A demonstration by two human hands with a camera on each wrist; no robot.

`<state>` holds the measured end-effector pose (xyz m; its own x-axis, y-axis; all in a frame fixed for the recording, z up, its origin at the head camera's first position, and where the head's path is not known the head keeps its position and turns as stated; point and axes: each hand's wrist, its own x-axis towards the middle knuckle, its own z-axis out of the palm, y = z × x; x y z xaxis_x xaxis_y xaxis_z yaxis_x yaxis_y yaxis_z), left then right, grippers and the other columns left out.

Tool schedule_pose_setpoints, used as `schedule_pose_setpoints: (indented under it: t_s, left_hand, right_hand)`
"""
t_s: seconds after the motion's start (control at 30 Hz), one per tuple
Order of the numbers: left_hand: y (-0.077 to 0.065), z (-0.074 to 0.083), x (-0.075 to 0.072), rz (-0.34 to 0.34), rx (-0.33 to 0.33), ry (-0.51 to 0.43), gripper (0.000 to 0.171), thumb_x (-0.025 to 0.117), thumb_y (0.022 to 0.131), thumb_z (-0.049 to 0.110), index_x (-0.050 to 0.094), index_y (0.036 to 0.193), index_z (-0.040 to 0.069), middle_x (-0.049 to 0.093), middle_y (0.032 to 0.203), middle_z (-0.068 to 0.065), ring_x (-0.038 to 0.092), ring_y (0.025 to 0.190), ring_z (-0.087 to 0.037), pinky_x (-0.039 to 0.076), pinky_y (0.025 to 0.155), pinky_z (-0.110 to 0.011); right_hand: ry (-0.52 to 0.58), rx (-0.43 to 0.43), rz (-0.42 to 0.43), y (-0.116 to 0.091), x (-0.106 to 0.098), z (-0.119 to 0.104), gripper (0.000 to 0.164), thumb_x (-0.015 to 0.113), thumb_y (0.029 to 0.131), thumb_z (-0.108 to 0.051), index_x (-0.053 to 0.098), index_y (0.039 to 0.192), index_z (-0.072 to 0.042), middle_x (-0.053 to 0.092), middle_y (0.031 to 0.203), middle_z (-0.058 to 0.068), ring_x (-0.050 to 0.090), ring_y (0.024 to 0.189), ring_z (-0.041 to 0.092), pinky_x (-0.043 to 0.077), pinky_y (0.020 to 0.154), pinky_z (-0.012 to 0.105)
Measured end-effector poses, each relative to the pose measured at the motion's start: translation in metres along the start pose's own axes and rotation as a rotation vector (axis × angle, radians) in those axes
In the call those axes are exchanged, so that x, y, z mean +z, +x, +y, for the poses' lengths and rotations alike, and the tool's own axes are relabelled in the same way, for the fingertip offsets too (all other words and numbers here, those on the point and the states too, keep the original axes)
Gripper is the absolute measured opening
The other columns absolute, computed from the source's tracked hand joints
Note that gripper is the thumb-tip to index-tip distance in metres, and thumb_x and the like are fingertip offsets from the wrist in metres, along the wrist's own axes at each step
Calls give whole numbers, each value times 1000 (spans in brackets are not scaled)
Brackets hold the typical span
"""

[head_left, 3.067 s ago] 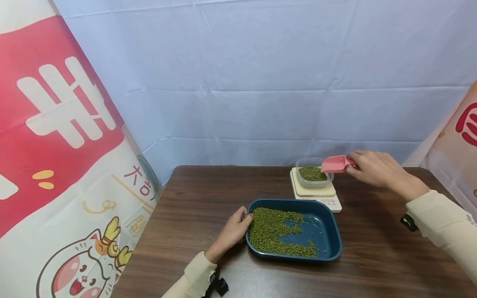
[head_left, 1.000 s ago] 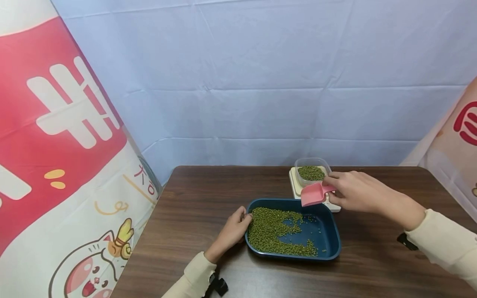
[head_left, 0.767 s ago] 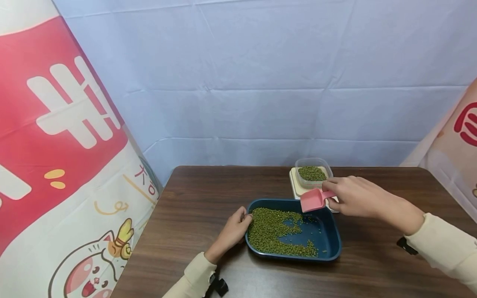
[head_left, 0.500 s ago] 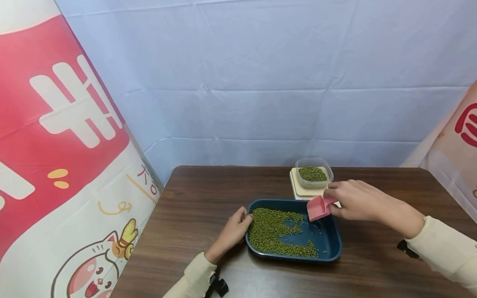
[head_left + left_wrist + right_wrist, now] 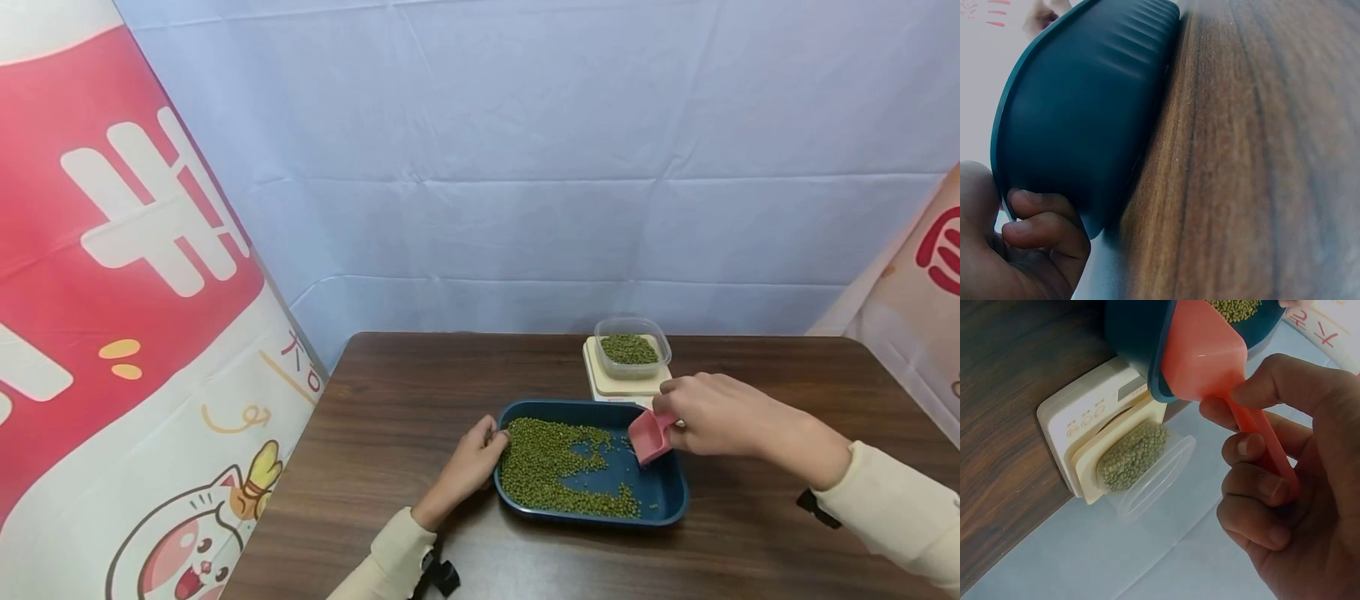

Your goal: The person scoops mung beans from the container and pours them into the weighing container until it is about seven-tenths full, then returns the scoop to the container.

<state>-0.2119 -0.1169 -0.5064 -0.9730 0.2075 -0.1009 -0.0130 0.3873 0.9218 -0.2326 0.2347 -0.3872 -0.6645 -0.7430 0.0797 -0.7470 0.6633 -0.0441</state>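
Note:
My left hand grips the left rim of a dark blue tray; the left wrist view has the thumb on one side of that rim and curled fingers on the other. Green mung beans cover mostly the left and front of the tray. With my right hand I hold a pink scoop by its handle, fingers wrapped round it in the right wrist view. The scoop's head dips inside the tray's right part, tilted downward. No beans show in the scoop.
Behind the tray, a white kitchen scale bears a clear plastic tub with mung beans in it. Everything stands on a brown wooden table. A pale cloth hangs at the back, printed banners at both sides.
My right hand has brought the scoop from beside the tub on the scale forward and down into the tray's right part. The left hand has stayed on the tray rim.

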Motion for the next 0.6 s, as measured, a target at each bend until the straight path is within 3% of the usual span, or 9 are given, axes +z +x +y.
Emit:
schedule_pose_setpoints:
  t_s: [0.6]
  left_hand:
    - [2, -2, 0, -1, 8, 1, 25, 45, 102, 31, 41, 88, 12, 34, 57, 3, 31, 36, -11, 29, 32, -22]
  right_hand:
    - [63, -2, -95, 0, 9, -12, 17, 71, 71, -13, 59, 71, -25, 45, 70, -11, 38, 50, 7, 32, 43, 23]
